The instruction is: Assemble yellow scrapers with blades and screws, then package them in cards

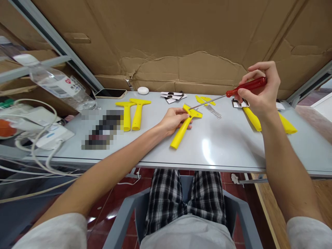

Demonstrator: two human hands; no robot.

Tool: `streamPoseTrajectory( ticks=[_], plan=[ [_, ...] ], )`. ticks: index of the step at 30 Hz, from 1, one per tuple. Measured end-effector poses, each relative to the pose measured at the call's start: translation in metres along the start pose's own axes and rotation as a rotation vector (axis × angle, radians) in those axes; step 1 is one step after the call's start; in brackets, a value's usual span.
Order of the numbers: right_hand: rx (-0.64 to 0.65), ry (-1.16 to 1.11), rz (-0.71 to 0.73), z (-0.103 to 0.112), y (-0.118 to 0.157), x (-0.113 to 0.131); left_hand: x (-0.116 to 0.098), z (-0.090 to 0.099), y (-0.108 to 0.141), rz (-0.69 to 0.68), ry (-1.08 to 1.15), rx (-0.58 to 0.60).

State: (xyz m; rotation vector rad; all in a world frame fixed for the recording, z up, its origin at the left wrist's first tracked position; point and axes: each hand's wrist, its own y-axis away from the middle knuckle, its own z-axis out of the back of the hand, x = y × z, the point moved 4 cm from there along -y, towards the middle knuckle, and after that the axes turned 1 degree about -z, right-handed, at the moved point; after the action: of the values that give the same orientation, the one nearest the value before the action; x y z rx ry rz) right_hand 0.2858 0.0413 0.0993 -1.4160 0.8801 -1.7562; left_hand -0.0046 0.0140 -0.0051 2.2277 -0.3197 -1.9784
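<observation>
Over the table (233, 148), the left hand (173, 121) pinches the yellow scraper (181, 134) between closed fingers, probably for keeping it steady under the red screwdriver (250, 85), which the right hand (266, 91) grips with curled fingers.

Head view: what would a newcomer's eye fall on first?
Probably the red-handled metal screwdriver in the right hand, its tip at the head of the yellow T-shaped plastic tool in the left hand. Two similar yellow tools lie farther left on the grey table.
</observation>
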Motion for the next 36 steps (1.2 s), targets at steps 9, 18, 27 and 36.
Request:
streamPoseTrajectory(
  ticks=[9, 18, 27, 36],
  plan=[
    [-0.019, 0.100, 0.065, -0.004, 0.000, 0.012, -0.001, -0.001, 0.001, 0.020, 0.004, -0.042],
    [-0.116, 0.270, 0.163, -0.008, 0.001, 0.023, -0.001, -0.001, 0.002, 0.014, -0.003, -0.046],
    [0.091, 0.279, 0.023, -0.019, -0.029, 0.040, 0.001, -0.001, 0.000, 0.008, 0.019, -0.040],
    [0.450, 0.498, -0.076, -0.035, -0.077, 0.078, -0.003, -0.002, 0.003, 0.008, 0.016, -0.037]
  ],
)
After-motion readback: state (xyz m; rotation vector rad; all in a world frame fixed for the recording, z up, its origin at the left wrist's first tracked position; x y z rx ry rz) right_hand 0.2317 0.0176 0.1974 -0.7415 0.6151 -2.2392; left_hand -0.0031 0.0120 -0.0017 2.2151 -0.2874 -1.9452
